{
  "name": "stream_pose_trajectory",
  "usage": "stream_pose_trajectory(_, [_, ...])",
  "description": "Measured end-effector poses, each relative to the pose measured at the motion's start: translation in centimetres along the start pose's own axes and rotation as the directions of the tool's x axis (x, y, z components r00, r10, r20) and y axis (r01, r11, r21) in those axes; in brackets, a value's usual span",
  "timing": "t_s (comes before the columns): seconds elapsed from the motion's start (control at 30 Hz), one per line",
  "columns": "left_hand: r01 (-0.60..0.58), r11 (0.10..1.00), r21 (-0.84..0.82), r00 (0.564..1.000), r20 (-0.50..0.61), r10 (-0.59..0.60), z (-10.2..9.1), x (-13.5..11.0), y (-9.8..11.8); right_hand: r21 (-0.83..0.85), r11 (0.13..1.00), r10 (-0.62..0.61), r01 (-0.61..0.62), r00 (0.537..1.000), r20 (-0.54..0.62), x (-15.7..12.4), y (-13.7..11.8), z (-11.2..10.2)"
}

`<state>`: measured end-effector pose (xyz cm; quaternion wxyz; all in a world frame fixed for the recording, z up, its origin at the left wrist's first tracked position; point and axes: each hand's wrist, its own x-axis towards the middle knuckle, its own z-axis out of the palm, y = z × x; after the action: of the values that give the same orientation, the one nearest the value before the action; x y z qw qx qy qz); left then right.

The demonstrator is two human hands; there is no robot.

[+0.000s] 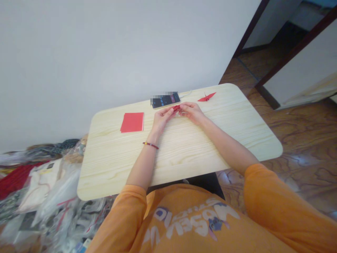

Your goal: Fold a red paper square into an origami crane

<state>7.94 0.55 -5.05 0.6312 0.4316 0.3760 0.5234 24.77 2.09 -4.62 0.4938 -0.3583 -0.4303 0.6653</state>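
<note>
On the wooden worktop (113, 158) lie a stack of red paper (132, 122), a phone (165, 100) and a red paper crane (206, 97). The left hand (161, 118) and right hand (192, 113) pinch a small folded red paper (176, 108) between their fingers (170, 111), just below the phone.

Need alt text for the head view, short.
The left hand and right hand pinch a small piece of folded red paper above a pale wood-grain table. A red origami crane, a black phone and a stack of red paper lie nearby.
</note>
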Motion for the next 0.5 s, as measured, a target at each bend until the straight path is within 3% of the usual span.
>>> stream_pose_trajectory(0.5, [0.021,1.000,0.008,1.000,0.000,-0.021,-0.28,0.10,-0.21,0.008,0.999,0.038,-0.039,0.999,0.029,-0.33,-0.27,0.21])
